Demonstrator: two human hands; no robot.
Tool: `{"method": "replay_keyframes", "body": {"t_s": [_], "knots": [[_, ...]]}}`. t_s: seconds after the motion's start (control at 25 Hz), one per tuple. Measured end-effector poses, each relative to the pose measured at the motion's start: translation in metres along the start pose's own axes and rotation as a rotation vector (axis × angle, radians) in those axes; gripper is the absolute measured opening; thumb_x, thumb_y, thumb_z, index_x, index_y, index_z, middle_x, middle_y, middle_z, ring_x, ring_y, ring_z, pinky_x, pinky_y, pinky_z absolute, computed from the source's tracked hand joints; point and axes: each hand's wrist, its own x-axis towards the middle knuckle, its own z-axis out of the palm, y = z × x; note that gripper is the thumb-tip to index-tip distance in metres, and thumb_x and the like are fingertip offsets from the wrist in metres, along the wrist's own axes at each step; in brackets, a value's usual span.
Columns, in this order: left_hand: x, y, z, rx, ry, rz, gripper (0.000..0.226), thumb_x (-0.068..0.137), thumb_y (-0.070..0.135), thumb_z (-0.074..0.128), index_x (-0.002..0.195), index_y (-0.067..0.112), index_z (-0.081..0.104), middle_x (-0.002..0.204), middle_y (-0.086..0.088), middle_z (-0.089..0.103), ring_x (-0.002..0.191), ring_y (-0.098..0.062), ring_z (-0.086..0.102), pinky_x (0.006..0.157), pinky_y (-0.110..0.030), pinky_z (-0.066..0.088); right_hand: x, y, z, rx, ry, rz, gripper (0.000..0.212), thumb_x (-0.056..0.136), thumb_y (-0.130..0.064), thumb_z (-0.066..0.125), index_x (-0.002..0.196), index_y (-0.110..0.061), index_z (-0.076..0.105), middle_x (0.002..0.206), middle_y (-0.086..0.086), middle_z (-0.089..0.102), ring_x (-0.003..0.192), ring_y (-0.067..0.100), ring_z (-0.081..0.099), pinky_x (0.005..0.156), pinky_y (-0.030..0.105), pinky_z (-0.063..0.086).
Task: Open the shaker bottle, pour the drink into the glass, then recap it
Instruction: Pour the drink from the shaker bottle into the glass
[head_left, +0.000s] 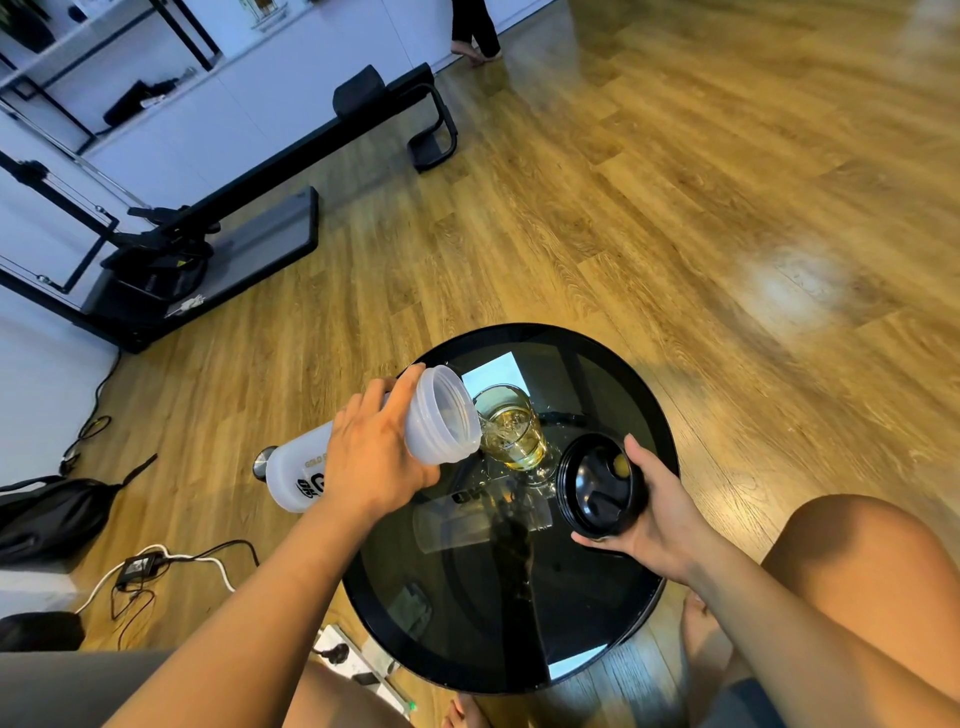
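My left hand grips the translucent white shaker bottle around its upper body and holds it tipped almost flat, its open mouth at the rim of the glass. A thin stream of amber drink runs into the glass, which stands on the round black glass table and is partly filled. My right hand holds the black lid of the bottle to the right of the glass, its underside facing up.
The table sits between my knees on a wooden floor. Cables and a charger lie at the lower left, beside a black bag. A black exercise machine stands at the left, and a power strip lies under the table's edge. Someone's feet show at the top.
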Motion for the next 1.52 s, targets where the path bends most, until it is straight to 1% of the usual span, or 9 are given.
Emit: {"method": "replay_keyframes", "body": {"t_s": [0.4,0.64,0.8,0.96,1.08,1.36,1.52], "knots": [[0.0022,-0.0007,-0.0009,0.023,0.011,0.014,0.110,0.056,0.033,0.088,0.152,0.029,0.036,0.117,-0.001,0.051,0.104,-0.027,0.052,0.092,-0.044,0.043,0.0008,-0.0002,0.0002,-0.004,-0.002,0.006,0.071,0.069,-0.058,0.069,0.130,-0.020,0.062,0.130,0.020,0.066,0.116,0.048,0.062,0.092,0.067,0.051],[0.0027,0.0002,-0.0016,0.020,0.016,0.023,0.110,0.056,0.033,0.089,0.152,0.029,0.036,0.116,-0.001,0.050,0.103,-0.027,0.052,0.091,-0.044,0.043,-0.0004,-0.0005,0.0009,0.005,-0.005,0.011,0.067,0.072,-0.056,0.068,0.128,-0.020,0.062,0.130,0.019,0.065,0.117,0.048,0.061,0.092,0.067,0.051],[0.0029,-0.0007,-0.0014,0.029,0.020,0.034,0.110,0.055,0.033,0.089,0.152,0.028,0.037,0.115,-0.002,0.051,0.103,-0.028,0.052,0.091,-0.045,0.044,-0.0016,-0.0012,0.0027,0.006,-0.008,0.013,0.063,0.072,-0.055,0.067,0.123,-0.020,0.063,0.128,0.020,0.066,0.117,0.048,0.061,0.095,0.068,0.048],[0.0042,-0.0015,-0.0022,0.046,0.035,0.047,0.110,0.054,0.032,0.088,0.152,0.027,0.038,0.113,-0.002,0.052,0.100,-0.029,0.053,0.091,-0.046,0.046,-0.0021,-0.0013,0.0027,0.008,-0.010,0.010,0.062,0.073,-0.055,0.067,0.124,-0.020,0.061,0.130,0.020,0.065,0.117,0.049,0.060,0.097,0.069,0.046],[0.0052,-0.0017,-0.0028,0.059,0.038,0.055,0.109,0.054,0.032,0.087,0.151,0.028,0.038,0.114,-0.002,0.052,0.100,-0.030,0.053,0.091,-0.045,0.045,-0.0021,-0.0014,0.0023,0.012,-0.010,0.009,0.060,0.073,-0.055,0.066,0.122,-0.020,0.061,0.129,0.020,0.065,0.117,0.049,0.060,0.098,0.070,0.045],[0.0062,-0.0019,-0.0021,0.074,0.029,0.067,0.111,0.053,0.033,0.089,0.152,0.028,0.037,0.116,-0.003,0.052,0.101,-0.029,0.053,0.091,-0.046,0.045,-0.0008,-0.0011,0.0017,0.005,-0.015,0.012,0.065,0.072,-0.056,0.067,0.127,-0.020,0.061,0.130,0.020,0.065,0.117,0.048,0.061,0.096,0.068,0.048],[0.0069,-0.0023,-0.0021,0.108,0.038,0.086,0.112,0.053,0.035,0.089,0.151,0.028,0.036,0.113,-0.003,0.051,0.099,-0.028,0.053,0.088,-0.045,0.045,-0.0009,-0.0013,0.0013,0.006,-0.018,0.009,0.064,0.073,-0.056,0.066,0.126,-0.020,0.062,0.129,0.020,0.065,0.116,0.048,0.061,0.095,0.067,0.048]]}}
